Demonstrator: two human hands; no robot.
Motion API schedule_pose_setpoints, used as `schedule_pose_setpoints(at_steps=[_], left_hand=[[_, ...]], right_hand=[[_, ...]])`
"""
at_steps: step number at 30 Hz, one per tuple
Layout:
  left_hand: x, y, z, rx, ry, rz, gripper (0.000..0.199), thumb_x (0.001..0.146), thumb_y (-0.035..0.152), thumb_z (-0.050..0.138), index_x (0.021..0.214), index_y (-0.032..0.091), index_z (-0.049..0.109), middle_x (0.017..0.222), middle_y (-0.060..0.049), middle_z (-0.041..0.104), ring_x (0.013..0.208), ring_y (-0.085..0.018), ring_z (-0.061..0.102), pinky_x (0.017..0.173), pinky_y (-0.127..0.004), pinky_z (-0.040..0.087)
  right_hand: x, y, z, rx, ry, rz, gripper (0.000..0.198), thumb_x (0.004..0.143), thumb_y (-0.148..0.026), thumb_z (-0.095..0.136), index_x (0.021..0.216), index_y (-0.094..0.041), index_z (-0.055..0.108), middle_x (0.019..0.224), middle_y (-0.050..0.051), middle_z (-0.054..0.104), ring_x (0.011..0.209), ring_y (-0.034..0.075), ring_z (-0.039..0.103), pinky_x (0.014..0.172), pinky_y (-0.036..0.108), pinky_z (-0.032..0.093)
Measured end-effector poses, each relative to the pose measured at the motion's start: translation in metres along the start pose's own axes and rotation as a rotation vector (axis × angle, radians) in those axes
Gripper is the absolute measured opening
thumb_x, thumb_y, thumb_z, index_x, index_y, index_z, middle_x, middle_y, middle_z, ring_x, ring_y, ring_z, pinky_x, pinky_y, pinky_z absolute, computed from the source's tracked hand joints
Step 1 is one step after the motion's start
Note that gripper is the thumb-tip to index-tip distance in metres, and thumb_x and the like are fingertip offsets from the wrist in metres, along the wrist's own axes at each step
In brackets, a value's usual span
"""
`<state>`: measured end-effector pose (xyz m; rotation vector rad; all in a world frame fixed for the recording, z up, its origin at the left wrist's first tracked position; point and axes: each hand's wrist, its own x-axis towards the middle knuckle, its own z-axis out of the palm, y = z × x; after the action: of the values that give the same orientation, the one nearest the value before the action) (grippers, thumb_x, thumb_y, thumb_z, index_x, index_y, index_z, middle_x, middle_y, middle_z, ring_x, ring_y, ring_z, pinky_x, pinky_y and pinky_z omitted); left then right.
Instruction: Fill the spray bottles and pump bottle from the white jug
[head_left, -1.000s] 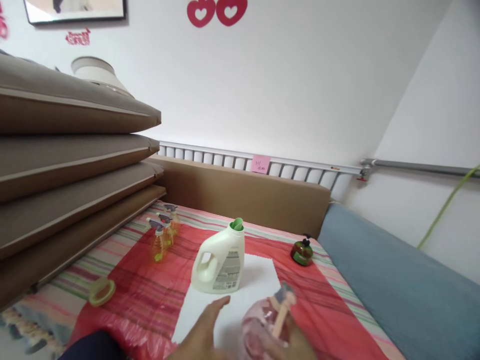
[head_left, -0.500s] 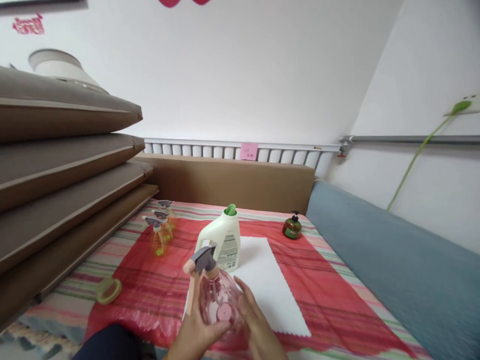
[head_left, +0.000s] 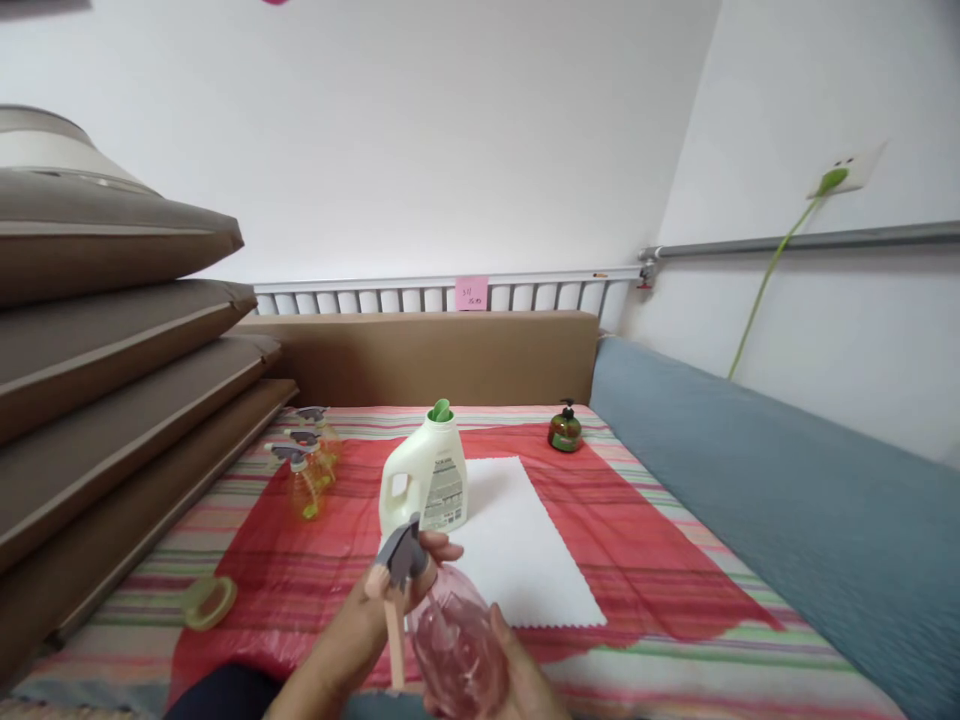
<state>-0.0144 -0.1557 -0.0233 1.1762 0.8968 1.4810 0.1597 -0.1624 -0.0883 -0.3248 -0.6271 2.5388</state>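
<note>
The pink spray bottle [head_left: 461,650] is held tilted in front of the cream jug [head_left: 442,475]: fingers of the left hand [head_left: 369,612] grasp its neck, those of the right hand [head_left: 521,668] cup its round body. The smooth, clear plastic looks light, rather stiff, maybe slippery; the narrow neck should grip best.

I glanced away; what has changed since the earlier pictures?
The pink spray bottle has moved left, in front of the white jug. The left hand, free at first, has taken hold of it near the spray head; the right hand still holds it. The view has swung right. The white jug, green pump bottle and yellow spray bottles stayed put.
</note>
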Motion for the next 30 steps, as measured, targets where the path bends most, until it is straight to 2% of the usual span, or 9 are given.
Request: schedule_pose_setpoints(at_steps=[3,6,8,11,13,18,21,25,30], left_hand=[[-0.006,0.002,0.011,-0.069,0.025,0.004,0.052,0.07,0.064,0.052,0.09,0.018,0.065,0.089,-0.011,0.067,0.097,-0.03,0.06,0.094,-0.047,0.04],[-0.016,0.0,0.021,-0.054,0.228,0.01,0.036,0.074,0.048,0.059,0.097,0.02,0.061,0.099,-0.008,0.065,0.106,-0.028,0.056,0.097,-0.044,0.037],[-0.02,0.0,0.024,-0.06,0.288,-0.017,0.039,0.071,0.041,0.065,0.105,0.021,0.059,0.111,-0.008,0.062,0.113,-0.028,0.051,0.099,-0.043,0.035],[-0.018,0.004,0.022,-0.106,0.188,-0.041,0.046,0.072,0.037,0.066,0.115,0.022,0.057,0.124,-0.009,0.057,0.12,-0.027,0.046,0.102,-0.042,0.032],[-0.015,0.005,0.021,-0.119,0.163,-0.044,0.045,0.071,0.034,0.067,0.113,0.02,0.059,0.12,-0.011,0.059,0.117,-0.027,0.048,0.102,-0.041,0.032],[-0.009,0.005,0.023,-0.106,0.272,0.021,0.054,0.066,0.03,0.072,0.116,0.02,0.056,0.122,-0.01,0.058,0.119,-0.027,0.046,0.102,-0.04,0.031],[-0.011,0.009,0.026,-0.123,0.222,-0.017,0.043,0.071,0.036,0.067,0.112,0.021,0.06,0.122,-0.009,0.057,0.121,-0.027,0.043,0.103,-0.041,0.029],[-0.015,0.016,0.029,-0.069,0.16,-0.036,0.027,0.072,0.034,0.067,0.092,0.016,0.068,0.101,-0.009,0.066,0.107,-0.026,0.053,0.1,-0.04,0.029],[-0.017,0.014,0.03,0.062,0.139,-0.013,0.03,0.076,0.037,0.061,0.099,0.018,0.066,0.105,-0.009,0.065,0.106,-0.025,0.053,0.098,-0.04,0.031]], right_hand=[[0.005,0.004,0.005,0.022,0.066,-0.049,0.059,0.067,-0.062,0.062,0.101,-0.014,0.064,0.09,0.009,0.071,0.076,0.021,0.065,0.062,0.027,0.046],[0.008,0.006,0.012,0.057,0.231,-0.238,0.051,0.06,-0.051,0.073,0.099,-0.02,0.064,0.095,0.007,0.07,0.081,0.022,0.064,0.062,0.028,0.047],[0.009,0.006,0.015,0.081,0.309,-0.32,0.053,0.057,-0.048,0.077,0.101,-0.024,0.062,0.099,0.006,0.069,0.085,0.023,0.064,0.064,0.031,0.048],[0.008,0.005,0.016,0.125,0.296,-0.313,0.055,0.055,-0.049,0.077,0.103,-0.025,0.062,0.102,0.006,0.069,0.085,0.023,0.064,0.064,0.031,0.048],[0.007,0.006,0.016,0.135,0.256,-0.298,0.056,0.057,-0.051,0.076,0.103,-0.022,0.062,0.103,0.008,0.068,0.083,0.023,0.065,0.062,0.03,0.047],[0.005,0.011,0.013,0.135,0.236,-0.289,0.053,0.064,-0.051,0.071,0.105,-0.018,0.062,0.103,0.01,0.068,0.085,0.023,0.065,0.062,0.029,0.047],[0.003,0.014,0.01,0.131,0.254,-0.28,0.053,0.066,-0.048,0.071,0.109,-0.018,0.06,0.113,0.012,0.064,0.095,0.025,0.062,0.063,0.029,0.048],[0.005,0.018,0.007,0.156,0.296,-0.313,0.048,0.066,-0.047,0.071,0.104,-0.02,0.061,0.108,0.011,0.066,0.088,0.026,0.064,0.058,0.03,0.048],[0.004,0.016,0.008,0.18,0.234,-0.262,0.047,0.065,-0.049,0.071,0.101,-0.019,0.064,0.102,0.008,0.069,0.08,0.022,0.065,0.057,0.029,0.048]])
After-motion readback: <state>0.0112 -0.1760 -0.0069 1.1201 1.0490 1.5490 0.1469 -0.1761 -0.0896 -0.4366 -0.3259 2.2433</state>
